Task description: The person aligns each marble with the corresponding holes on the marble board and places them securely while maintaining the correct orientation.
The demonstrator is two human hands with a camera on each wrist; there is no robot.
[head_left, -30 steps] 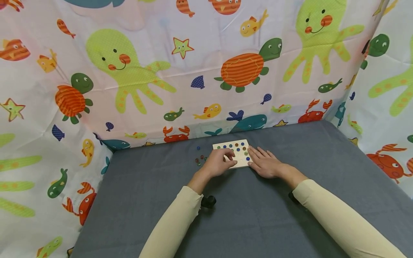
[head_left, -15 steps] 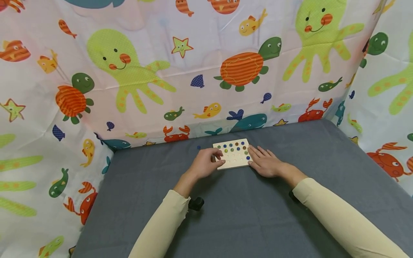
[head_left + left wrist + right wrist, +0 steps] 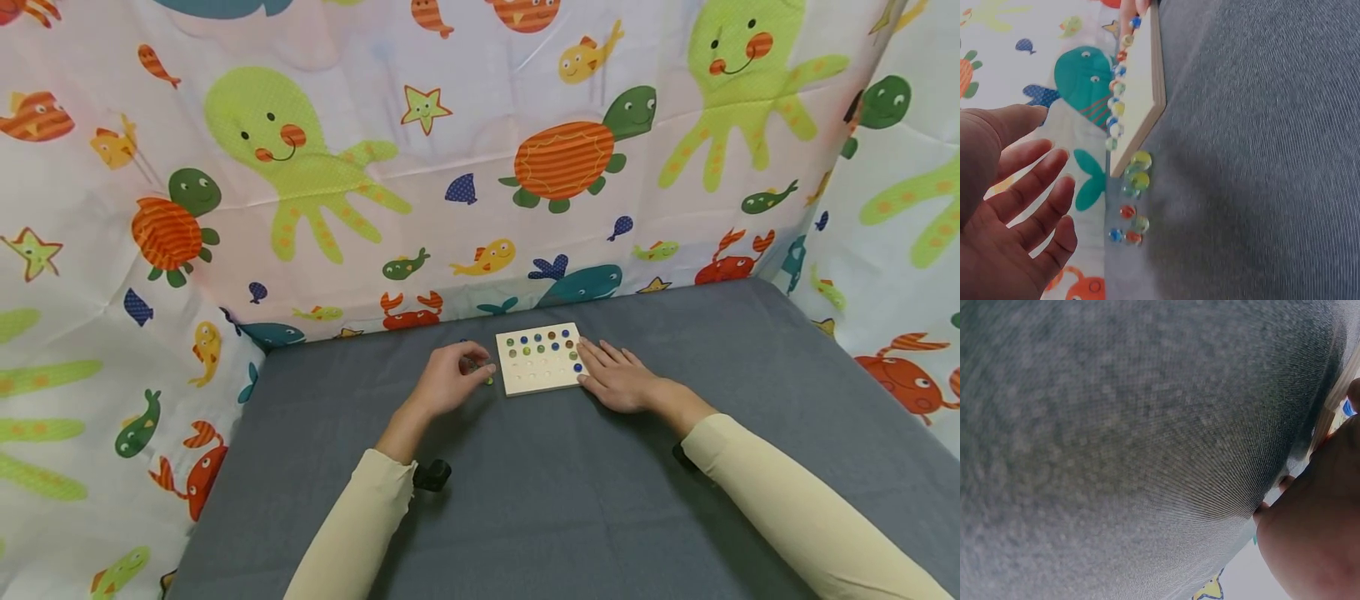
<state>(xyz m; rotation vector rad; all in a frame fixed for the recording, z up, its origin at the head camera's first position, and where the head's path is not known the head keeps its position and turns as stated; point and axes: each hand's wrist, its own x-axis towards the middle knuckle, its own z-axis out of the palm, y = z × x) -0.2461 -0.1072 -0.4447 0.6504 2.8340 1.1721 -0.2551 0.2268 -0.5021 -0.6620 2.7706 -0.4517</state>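
A small wooden board [image 3: 542, 367] with rows of holes lies on the grey cloth, with coloured marbles [image 3: 551, 342] seated along its far rows and right edge. Loose marbles [image 3: 1133, 181] lie in a cluster just left of the board [image 3: 1141, 81]. My left hand [image 3: 474, 367] hovers over that cluster. In the left wrist view the left hand [image 3: 1054, 169] has its fingers spread and holds nothing. My right hand [image 3: 600, 362] lies flat on the cloth, fingertips against the board's right edge. The right wrist view shows only cloth, its palm [image 3: 1310, 544] and a sliver of board [image 3: 1335, 394].
The grey cloth [image 3: 570, 500] covers the table. Printed sea-animal curtains [image 3: 315, 167] wall it in at the back, left and right. A black wrist camera [image 3: 432, 475] sits under my left sleeve. Both cream sleeves reach in from the near edge.
My left hand has drawn back leftward off the board and now hangs over the loose marbles beside it. The right hand and the board have stayed put.
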